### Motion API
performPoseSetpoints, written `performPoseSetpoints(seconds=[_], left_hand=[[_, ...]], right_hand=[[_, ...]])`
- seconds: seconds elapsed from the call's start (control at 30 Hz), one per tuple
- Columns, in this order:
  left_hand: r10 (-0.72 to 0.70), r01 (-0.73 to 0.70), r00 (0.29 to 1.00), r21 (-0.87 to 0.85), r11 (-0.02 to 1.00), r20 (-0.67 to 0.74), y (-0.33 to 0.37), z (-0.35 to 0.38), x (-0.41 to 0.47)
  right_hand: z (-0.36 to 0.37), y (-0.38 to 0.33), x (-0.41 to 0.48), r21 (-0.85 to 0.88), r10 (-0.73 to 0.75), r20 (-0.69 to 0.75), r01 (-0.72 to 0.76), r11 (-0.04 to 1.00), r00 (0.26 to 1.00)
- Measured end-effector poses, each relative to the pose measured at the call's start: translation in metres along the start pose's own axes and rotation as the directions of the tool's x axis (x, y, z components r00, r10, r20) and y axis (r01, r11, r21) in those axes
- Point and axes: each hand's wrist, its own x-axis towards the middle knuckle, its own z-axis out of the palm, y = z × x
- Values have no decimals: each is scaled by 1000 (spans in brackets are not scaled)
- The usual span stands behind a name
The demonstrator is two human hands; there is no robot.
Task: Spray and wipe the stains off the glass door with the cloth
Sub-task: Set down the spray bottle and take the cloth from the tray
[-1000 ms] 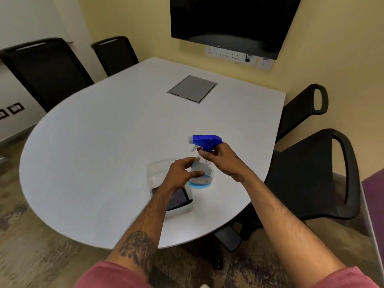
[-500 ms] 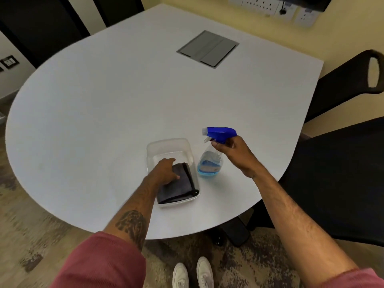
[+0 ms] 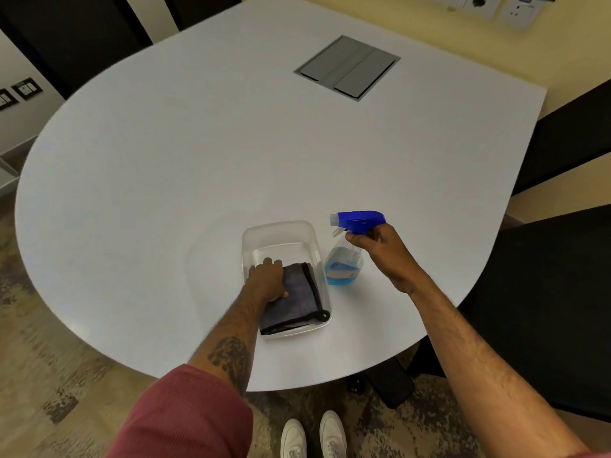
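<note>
While white table (image 3: 165, 166) stands on patterned carpet (image 3: 49, 375) | right hand (image 3: 385, 251) grips spray bottle (image 3: 345, 259) | left hand (image 3: 268, 280) grips cloth (image 3: 297, 300)

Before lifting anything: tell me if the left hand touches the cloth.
Touching. The head view shows the left hand lying on the cloth in the tub.
</note>
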Motion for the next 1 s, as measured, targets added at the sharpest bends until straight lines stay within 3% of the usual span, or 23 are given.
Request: performPoseSetpoints(seconds=[0.27,0.63,0.87,0.93,1.0], left_hand=[[33,-30,999,101,994,-33,-1,-2,4],[137,-138,985,-3,990,-106,8,-45,-37],[160,-215,967,-300,929,-197,5,-89,-97],[158,-238,960,-377,895,-232,0,-98,-117],[134,-248,955,-461,852,-266,-7,-104,-137]], right_hand=[[-2,4,-1,22,10,-6,-10,1000,1000],[-14,6,-25,-17,46,-56,-47,999,997],[-19,9,-70,17,131,-408,-136,991,904],[-15,5,-81,36,172,-397,-172,984,902],[-6,-3,-91,3,213,-266,-220,975,940]])
